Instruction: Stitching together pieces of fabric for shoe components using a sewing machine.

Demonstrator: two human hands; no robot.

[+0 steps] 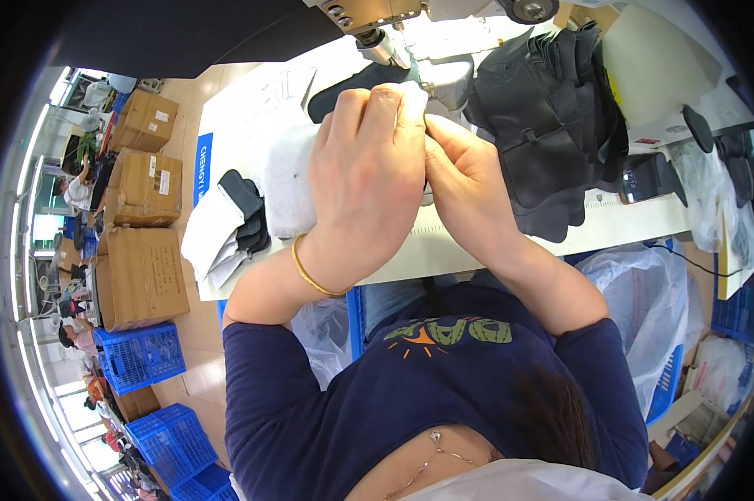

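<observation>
Both my hands meet just below the head of a sewing machine [383, 47]. My left hand [364, 171], a gold bangle at its wrist, has its fingers curled down over a flat black piece [356, 88] that shows past the knuckles. Close against it, my right hand [464, 179] is closed, thumb and forefinger pinched together. What lies between those fingertips is mostly hidden; only a thin dark edge shows between the hands. A white padded block [290, 179] sits left of my left wrist.
A tall pile of black cut pieces [544, 125] lies right of my hands. Small black and white pieces [241, 213] are stacked at the white table's [627, 224] left side. Cardboard boxes [143, 275] and blue crates [143, 357] stand on the floor to the left.
</observation>
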